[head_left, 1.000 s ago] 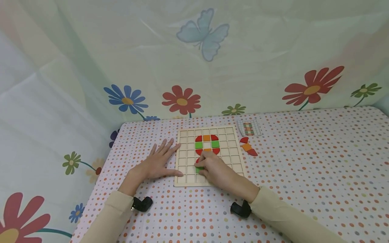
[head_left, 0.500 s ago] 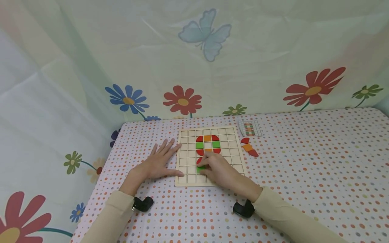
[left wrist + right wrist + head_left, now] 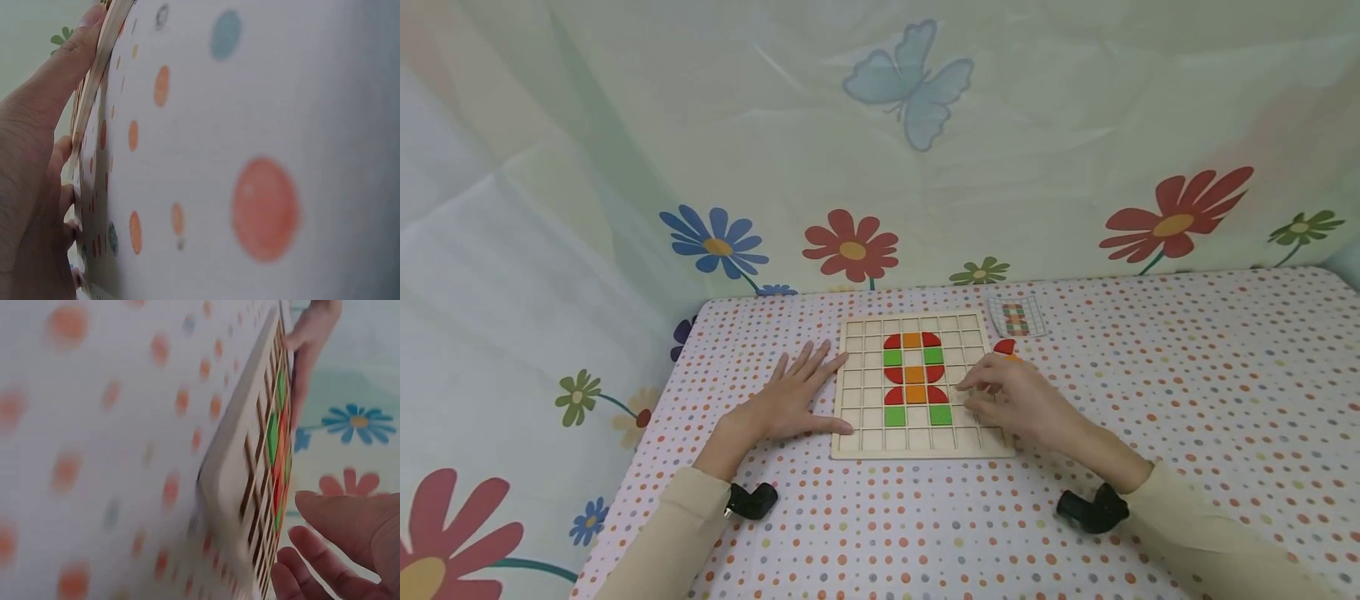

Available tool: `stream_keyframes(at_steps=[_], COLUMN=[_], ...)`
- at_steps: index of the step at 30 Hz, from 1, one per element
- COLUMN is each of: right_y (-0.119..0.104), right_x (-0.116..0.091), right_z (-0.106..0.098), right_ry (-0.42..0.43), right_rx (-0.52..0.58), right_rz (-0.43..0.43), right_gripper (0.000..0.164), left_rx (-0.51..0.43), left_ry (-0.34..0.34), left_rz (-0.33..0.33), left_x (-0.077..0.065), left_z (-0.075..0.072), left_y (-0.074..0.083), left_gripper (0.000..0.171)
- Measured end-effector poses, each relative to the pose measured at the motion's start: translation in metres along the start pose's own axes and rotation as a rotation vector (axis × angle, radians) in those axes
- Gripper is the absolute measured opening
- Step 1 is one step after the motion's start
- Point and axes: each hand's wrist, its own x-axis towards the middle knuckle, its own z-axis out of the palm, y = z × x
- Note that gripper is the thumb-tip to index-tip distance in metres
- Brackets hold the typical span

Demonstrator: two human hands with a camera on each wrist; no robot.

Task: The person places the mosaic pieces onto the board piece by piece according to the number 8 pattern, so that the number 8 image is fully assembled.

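Note:
A light wooden grid board lies on the table, with red quarter-round pieces, orange squares and green squares set in its middle columns. My left hand lies spread on the cloth at the board's left side, thumb and a fingertip touching its edge. Over the board's right edge hovers my right hand, fingers loosely bent; in the right wrist view its thumb and fingers stand apart with nothing between them. Beyond it lies a loose red piece, and a bit of orange shows beside that.
A small printed pattern card lies past the board's upper right corner. Dotted cloth covers the table. A flowered curtain hangs behind and at the left.
My right hand has left the lower pieces and moved right, uncovering the lower red, orange and green pieces. It now hides part of the loose pieces. My left hand stays in place.

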Motion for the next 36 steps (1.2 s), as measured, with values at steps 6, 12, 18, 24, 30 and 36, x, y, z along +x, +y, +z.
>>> stream_keyframes(at_steps=[6,12,18,24,30,36], right_y=[0.033,0.059,0.065,0.063,0.063,0.065], right_x=[-0.007,-0.009,-0.006,-0.001,0.004,0.002], right_z=[-0.032,-0.047,-0.046,-0.047,-0.048,-0.048], right_ry=[0.038,0.017,-0.005,-0.018,-0.047,-0.042], right_rx=[-0.085,-0.098,-0.095,-0.116,-0.111,-0.079], right_rz=[0.060,0.106,0.122,0.131,0.167,0.163], right_gripper=[0.019,0.021,0.019,0.017,0.021,0.017], left_rx=[-0.002,0.000,0.007,0.008,0.009,0.011], left_ry=[0.002,-0.003,-0.010,-0.008,-0.005,-0.009], left_rz=[0.005,0.001,-0.006,-0.010,-0.006,-0.009], left_x=[0.000,0.000,0.002,0.001,0.001,0.001], left_z=[0.000,0.001,0.002,0.003,0.001,0.000], left_y=[-0.002,-0.003,-0.002,-0.003,-0.002,0.000], left_gripper=[0.110,0.110,0.111,0.111,0.111,0.111])
